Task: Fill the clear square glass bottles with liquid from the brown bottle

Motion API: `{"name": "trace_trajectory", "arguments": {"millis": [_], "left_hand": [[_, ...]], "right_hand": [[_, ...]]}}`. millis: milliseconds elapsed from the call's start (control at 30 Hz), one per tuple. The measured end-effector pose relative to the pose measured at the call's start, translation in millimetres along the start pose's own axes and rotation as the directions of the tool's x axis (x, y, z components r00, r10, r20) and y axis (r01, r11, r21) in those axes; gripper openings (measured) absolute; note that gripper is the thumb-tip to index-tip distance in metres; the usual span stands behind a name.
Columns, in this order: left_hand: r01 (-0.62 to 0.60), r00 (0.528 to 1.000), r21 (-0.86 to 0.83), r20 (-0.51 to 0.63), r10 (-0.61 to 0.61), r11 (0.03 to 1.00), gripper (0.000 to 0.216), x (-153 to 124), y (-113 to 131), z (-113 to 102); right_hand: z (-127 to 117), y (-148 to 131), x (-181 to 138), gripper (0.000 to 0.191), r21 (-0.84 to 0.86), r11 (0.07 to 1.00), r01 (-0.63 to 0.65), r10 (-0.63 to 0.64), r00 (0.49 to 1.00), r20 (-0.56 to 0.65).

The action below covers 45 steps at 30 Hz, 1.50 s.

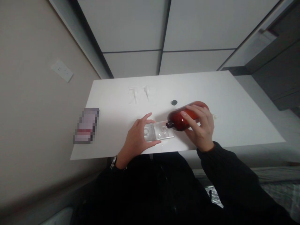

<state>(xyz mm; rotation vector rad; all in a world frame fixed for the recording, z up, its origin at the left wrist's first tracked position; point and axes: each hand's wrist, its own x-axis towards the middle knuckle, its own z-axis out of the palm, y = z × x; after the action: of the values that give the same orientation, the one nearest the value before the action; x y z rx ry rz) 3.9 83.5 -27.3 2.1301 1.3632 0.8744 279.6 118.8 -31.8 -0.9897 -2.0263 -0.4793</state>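
My right hand (201, 129) is wrapped round a large red-brown bottle (177, 120), tilted nearly flat with its narrow, uncapped neck pointing left. The bottle's mouth is over the right half of a clear, two-part plastic case (161, 131) with round raised shapes in it. From the left, my left hand (138, 134) grips this case between thumb and fingers, at its near and far edges. Whether liquid leaves the bottle cannot be made out. Just beyond the bottle lies a small dark round cap (174, 102).
On the white table (234, 118), two white pump-like nozzles (146, 92) lie towards the back. A blurred-out box-like thing (86, 125) sits at the left edge. A wall with a socket (62, 71) runs along the left, and pale panels (133, 28) stand behind the table.
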Motion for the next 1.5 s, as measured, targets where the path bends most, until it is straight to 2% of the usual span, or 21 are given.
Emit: {"name": "trace_trajectory", "arguments": {"millis": [600,867,1133,1267,1400,1500], "left_hand": [[0.001,1.000,-0.004,0.015,-0.001,1.000,0.103,0.7,1.4,-2.7],[0.012,1.000,0.004,0.010,-0.012,1.000,0.105,0.1,1.2,-1.3],[0.014,1.000,0.005,0.026,-0.015,1.000,0.101,0.9,4.1,-3.6],[0.010,1.000,0.000,0.029,-0.010,1.000,0.099,0.9,4.4,-4.1],[0.000,1.000,-0.003,0.019,0.000,1.000,0.103,1.0,2.3,-2.8],[-0.004,1.000,0.001,0.008,0.004,1.000,0.104,0.7,0.9,-1.7]], "right_hand": [[3.3,4.7,-4.2,0.092,-0.015,1.000,-0.011,0.011,1.000,0.016],[4.4,5.8,-2.9,0.086,0.000,1.000,0.031,-0.031,0.999,-0.013],[8.1,7.6,-3.9,0.075,-0.096,0.995,0.032,-0.032,0.999,-0.002],[7.0,7.0,-0.1,0.084,-0.048,0.997,0.063,-0.065,0.997,-0.036],[7.9,7.5,-0.1,0.097,-0.059,0.998,0.035,-0.037,0.999,-0.031],[9.1,8.8,-2.4,0.100,-0.049,0.999,0.021,-0.022,1.000,-0.018]]}}
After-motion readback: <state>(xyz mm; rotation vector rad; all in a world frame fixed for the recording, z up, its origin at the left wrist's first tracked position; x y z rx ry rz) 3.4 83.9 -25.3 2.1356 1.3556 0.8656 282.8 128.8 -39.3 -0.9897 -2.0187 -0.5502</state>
